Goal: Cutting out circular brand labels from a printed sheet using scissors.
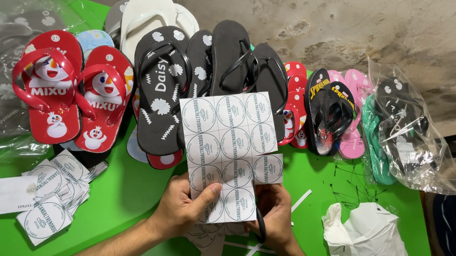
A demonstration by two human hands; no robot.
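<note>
My left hand [181, 208] pinches the lower edge of a white paper sheet [231, 150] printed with rows of round labels, thumb on its front. The sheet stands upright over the green table [131, 191]. My right hand [275, 215] is behind the sheet's lower right corner, fingers through the black handles of scissors [260, 226] that are mostly hidden by the paper. Below the hands lie more label sheets and thin white paper strips [301, 200].
Pairs of flip-flops line the table's far side: red cartoon ones [70, 94], black ones [160, 93], white [144, 16], pink [353, 138]. Cut square labels [52, 195] pile at the left. A clear bag of sandals [406, 131] and a white plastic bag [368, 244] sit right.
</note>
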